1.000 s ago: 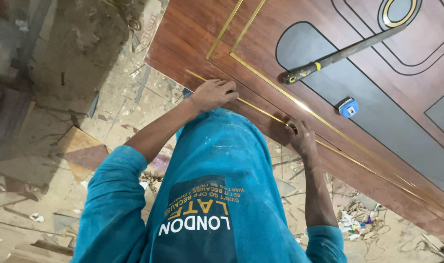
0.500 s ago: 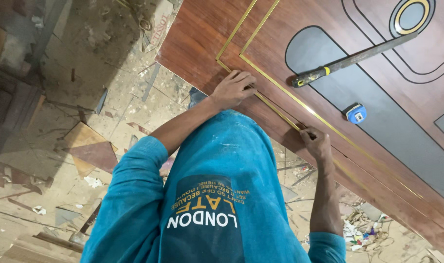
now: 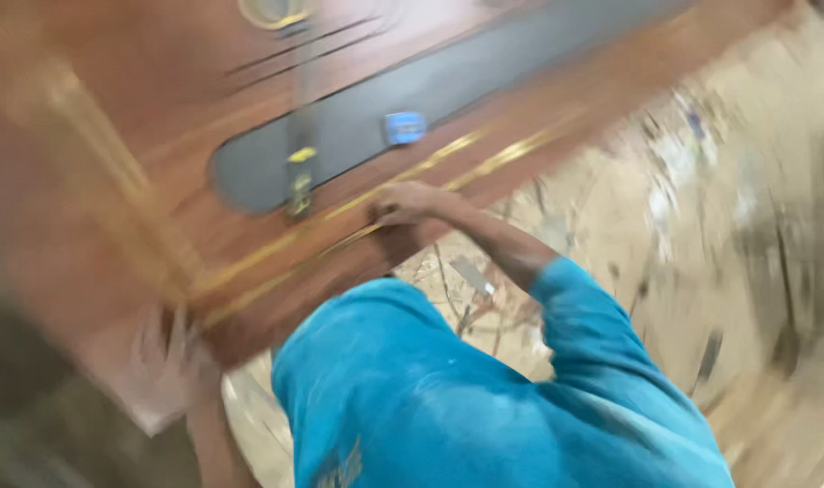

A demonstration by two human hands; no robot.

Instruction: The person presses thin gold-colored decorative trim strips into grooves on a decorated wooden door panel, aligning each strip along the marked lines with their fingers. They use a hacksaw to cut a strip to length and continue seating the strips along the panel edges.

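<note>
A wooden door panel (image 3: 141, 181), reddish brown with brass-coloured inlay strips (image 3: 430, 167) and a dark grey rounded inset (image 3: 484, 77), lies flat and fills the upper left of the view. On the grey inset sits a small blue object (image 3: 404, 127), and a long dark tool with yellow bands on its handle (image 3: 300, 167) lies across the inset's end, reaching toward the panel's near edge. At the top edge a brass ring (image 3: 272, 11) is cut off by the frame.

The right hand (image 3: 404, 204) rests on the panel's near edge beside the inlay strips, fingers curled onto the wood. The left hand (image 3: 172, 357) is at the panel's near corner, smeared by motion; I cannot tell whether it grips the edge or only touches it.

The person's blue shirt (image 3: 484, 398) blocks much of the lower view. The whole picture is heavily blurred, so fine detail is lost.

The dusty floor (image 3: 701, 199) beyond the panel is littered with scraps and offcuts (image 3: 473, 276), hard to make out.
</note>
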